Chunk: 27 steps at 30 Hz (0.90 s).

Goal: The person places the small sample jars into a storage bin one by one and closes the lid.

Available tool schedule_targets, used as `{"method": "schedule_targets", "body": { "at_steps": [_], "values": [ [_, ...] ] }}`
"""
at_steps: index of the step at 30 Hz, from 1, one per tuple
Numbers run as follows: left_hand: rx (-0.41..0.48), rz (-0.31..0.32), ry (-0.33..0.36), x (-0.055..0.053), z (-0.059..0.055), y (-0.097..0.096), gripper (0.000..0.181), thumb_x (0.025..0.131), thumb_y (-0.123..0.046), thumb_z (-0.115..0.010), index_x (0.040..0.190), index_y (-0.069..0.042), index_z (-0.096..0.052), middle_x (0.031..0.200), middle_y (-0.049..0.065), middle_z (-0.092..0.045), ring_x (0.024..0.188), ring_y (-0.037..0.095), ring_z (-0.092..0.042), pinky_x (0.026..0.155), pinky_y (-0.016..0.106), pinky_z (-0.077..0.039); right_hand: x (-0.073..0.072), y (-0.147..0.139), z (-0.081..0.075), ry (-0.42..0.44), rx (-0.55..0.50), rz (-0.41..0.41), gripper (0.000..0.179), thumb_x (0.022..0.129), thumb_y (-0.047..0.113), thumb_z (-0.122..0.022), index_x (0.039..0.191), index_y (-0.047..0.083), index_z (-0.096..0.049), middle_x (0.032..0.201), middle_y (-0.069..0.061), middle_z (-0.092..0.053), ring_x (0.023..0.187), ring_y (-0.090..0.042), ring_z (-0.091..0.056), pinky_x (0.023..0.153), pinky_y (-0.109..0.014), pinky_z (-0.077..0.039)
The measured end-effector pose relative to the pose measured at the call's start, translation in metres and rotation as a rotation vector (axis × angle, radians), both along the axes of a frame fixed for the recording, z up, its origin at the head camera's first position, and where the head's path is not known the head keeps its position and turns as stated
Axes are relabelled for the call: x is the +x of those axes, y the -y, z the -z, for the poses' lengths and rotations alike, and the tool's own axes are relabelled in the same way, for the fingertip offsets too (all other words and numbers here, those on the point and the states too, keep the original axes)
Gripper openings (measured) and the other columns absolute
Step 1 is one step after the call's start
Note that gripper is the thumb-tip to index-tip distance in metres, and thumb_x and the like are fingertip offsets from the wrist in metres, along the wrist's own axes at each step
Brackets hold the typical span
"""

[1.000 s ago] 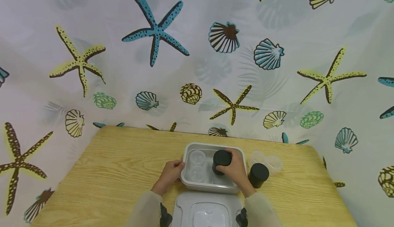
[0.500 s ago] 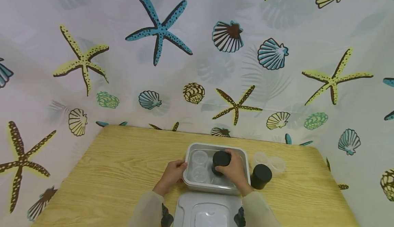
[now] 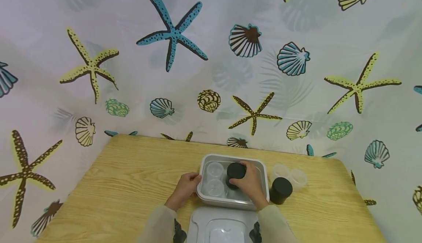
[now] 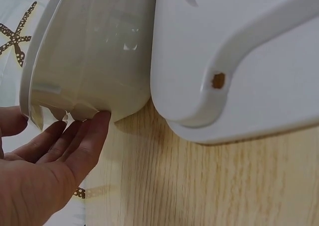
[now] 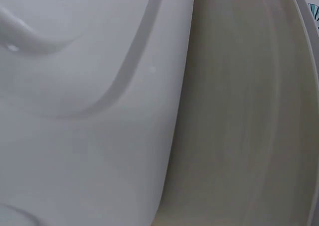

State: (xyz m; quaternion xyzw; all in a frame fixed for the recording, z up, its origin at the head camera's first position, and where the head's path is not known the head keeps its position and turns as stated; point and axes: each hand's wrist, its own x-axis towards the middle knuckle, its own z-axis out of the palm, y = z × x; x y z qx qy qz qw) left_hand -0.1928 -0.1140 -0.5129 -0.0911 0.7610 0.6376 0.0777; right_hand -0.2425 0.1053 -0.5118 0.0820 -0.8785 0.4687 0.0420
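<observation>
My right hand (image 3: 249, 182) reaches into a pale rectangular tub (image 3: 230, 203) and grips a black cylindrical jar (image 3: 236, 170) from its right side. The jar stands upright beside two clear plastic cups, one at the back left (image 3: 215, 169) and one at the front left (image 3: 215, 188). My left hand (image 3: 186, 188) holds the tub's left edge. In the left wrist view, the thumb is at the rim and the fingers (image 4: 92, 144) lie against the outer wall. The right wrist view shows only the tub's wall (image 5: 239, 106) and the white lid (image 5: 99, 151); the hand is out of sight there.
The white lid (image 3: 201, 219) lies on the wooden table (image 3: 132, 177), just in front of the tub. Right of the tub stand another black jar (image 3: 281, 190) and two clear cups, one behind it (image 3: 280, 170) and one farther right (image 3: 298, 178). A patterned curtain (image 3: 197, 70) hangs behind.
My right hand and the black jar have shifted slightly left inside the tub, toward the clear cups. My left hand stays at the tub's edge. The head view has turned a little.
</observation>
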Motion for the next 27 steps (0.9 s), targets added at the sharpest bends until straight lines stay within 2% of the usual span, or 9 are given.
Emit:
{"method": "schedule_targets", "body": {
  "at_steps": [8, 14, 27],
  "values": [
    [-0.005, -0.002, -0.01, 0.002, -0.002, -0.002, 0.039, 0.1, -0.014, -0.046, 0.129, 0.012, -0.05, 0.112, 0.025, -0.063, 0.081, 0.019, -0.063, 0.061, 0.029, -0.053, 0.0, -0.001, 0.004, -0.022, 0.03, -0.004, 0.069, 0.061, 0.007, -0.085, 0.121, -0.006, -0.052, 0.122, -0.026, -0.054, 0.113, -0.041, -0.05, 0.097, -0.054, -0.04],
    [-0.003, 0.0, -0.009, 0.002, -0.001, -0.003, 0.039, 0.1, -0.014, -0.046, 0.129, 0.012, -0.05, 0.111, 0.024, -0.063, 0.08, 0.018, -0.062, 0.062, 0.029, -0.053, 0.0, -0.002, 0.003, -0.015, 0.036, -0.017, 0.069, 0.061, 0.008, -0.085, 0.12, -0.007, -0.052, 0.121, -0.027, -0.054, 0.112, -0.041, -0.051, 0.097, -0.054, -0.04],
    [0.001, -0.008, -0.001, 0.0, 0.0, -0.001, 0.042, 0.101, -0.015, -0.045, 0.132, 0.013, -0.046, 0.12, 0.029, -0.059, 0.089, 0.023, -0.064, 0.066, 0.031, -0.055, -0.001, -0.006, -0.01, 0.039, 0.032, -0.051, 0.069, 0.065, 0.008, -0.083, 0.123, -0.009, -0.049, 0.118, -0.025, -0.054, 0.111, -0.038, -0.052, 0.097, -0.05, -0.042]
  ]
}}
